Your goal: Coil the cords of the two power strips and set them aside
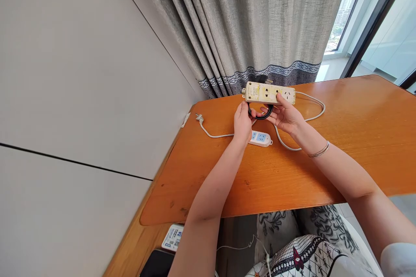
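Observation:
A yellowed white power strip is held up above the wooden table, its sockets facing me. My right hand grips its right part, the thumb pressed on the front face and the fingers below and behind. My left hand is closed under the strip's left end, around a looped black cord; whether it also touches the strip I cannot tell. A black plug with metal prongs shows behind the strip's top edge. Beneath my hands lies a second, white power strip with blue socket faces, partly covered by my left hand.
On the wooden table, a white plug lies at the left with its cord running right. A pale cord curves across the right side. Grey curtains hang behind. A dark device and a printed white box are at lower left.

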Motion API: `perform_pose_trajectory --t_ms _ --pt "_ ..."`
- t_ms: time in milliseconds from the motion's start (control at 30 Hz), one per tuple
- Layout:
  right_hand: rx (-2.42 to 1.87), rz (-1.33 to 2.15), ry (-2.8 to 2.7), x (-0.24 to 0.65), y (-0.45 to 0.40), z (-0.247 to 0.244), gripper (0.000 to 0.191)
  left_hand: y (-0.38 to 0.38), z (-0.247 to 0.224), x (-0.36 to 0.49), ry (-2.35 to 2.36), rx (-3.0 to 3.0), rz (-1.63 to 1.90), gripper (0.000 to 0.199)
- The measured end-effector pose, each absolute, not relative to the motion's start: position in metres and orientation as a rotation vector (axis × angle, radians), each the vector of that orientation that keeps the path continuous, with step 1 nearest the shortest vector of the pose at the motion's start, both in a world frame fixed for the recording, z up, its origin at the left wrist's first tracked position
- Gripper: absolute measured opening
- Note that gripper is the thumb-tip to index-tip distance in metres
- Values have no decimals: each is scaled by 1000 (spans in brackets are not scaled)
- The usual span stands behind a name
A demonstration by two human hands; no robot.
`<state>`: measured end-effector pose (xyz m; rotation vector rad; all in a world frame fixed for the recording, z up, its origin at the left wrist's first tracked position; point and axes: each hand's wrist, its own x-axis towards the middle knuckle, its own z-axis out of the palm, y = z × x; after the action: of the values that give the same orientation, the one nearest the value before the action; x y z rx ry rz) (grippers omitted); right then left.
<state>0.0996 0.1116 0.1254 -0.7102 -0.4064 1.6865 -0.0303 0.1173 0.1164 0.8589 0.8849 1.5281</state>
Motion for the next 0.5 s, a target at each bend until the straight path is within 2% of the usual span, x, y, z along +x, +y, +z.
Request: perform_pose_trajectory --t_ms 300,400,500 --pt "-689 1554 -536 102 115 122 21 119 109 -26 891 856 1491 34" --pt "-717 1436 -560 112 128 117 26 123 101 -27 892 890 1417 36" --pt "-758 1247 -537 138 146 114 27 129 84 -27 997 1062 1310 28"
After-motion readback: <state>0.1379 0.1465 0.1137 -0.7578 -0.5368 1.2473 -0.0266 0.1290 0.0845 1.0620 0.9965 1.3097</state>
